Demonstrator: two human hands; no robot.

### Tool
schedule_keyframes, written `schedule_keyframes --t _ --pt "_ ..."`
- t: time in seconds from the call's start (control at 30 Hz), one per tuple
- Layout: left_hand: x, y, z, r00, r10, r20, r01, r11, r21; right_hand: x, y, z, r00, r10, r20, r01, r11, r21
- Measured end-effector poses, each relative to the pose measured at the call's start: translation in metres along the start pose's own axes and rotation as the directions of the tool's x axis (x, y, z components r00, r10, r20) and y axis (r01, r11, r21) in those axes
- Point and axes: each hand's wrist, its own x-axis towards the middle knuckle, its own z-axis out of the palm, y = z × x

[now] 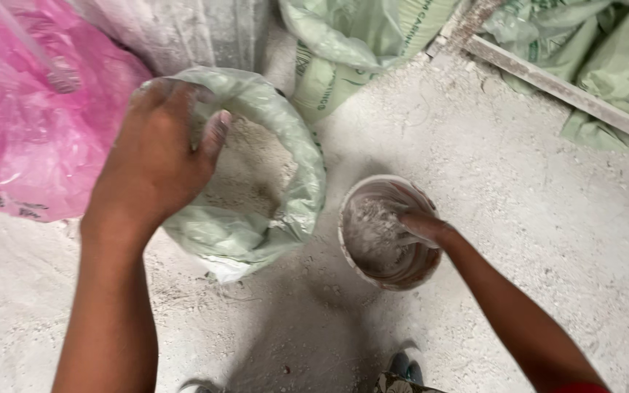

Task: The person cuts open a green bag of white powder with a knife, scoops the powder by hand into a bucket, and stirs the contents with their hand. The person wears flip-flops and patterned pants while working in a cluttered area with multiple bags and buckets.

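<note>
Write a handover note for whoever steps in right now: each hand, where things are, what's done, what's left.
Left hand: open, fingers spread over the mouth of the pale green woven sack of grey-white powder, holding nothing visible.
Right hand: inside the small round dusty bucket on the powder-strewn floor, on the powder there; grip unclear.
Done: some powder lies in the bucket.
Left: bucket far from full; sack open.

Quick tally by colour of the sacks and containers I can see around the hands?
Green sacks: 3 — the open sack of powder, green sack, green sack heap
Pink sacks: 1 — pink sack
Grey-white sacks: 1 — pale sack
Round tubs: 1 — tub
Total: 6
</note>
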Motion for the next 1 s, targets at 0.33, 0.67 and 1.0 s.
schedule_keyframes --t 0.33,0.67,1.0 --pt "-0.01 -0.036 0.009 0.921 -0.378 0.092 0.38 0.925 -0.015 -0.039 -0.17 0.061 0.573 -0.818 -0.045 0.708 0.522 -0.477" --pt "-0.016 -0.058 0.018 0.922 -0.339 0.188 0.336 0.941 0.047 0.113 -0.267 0.154 0.79 -0.599 0.132 0.544 0.584 -0.603" --pt "-0.015 -0.052 0.012 0.918 -0.326 0.224 0.337 0.941 -0.011 0.077 -0.206 0.153 0.823 -0.507 0.255 0.527 0.85 -0.012"
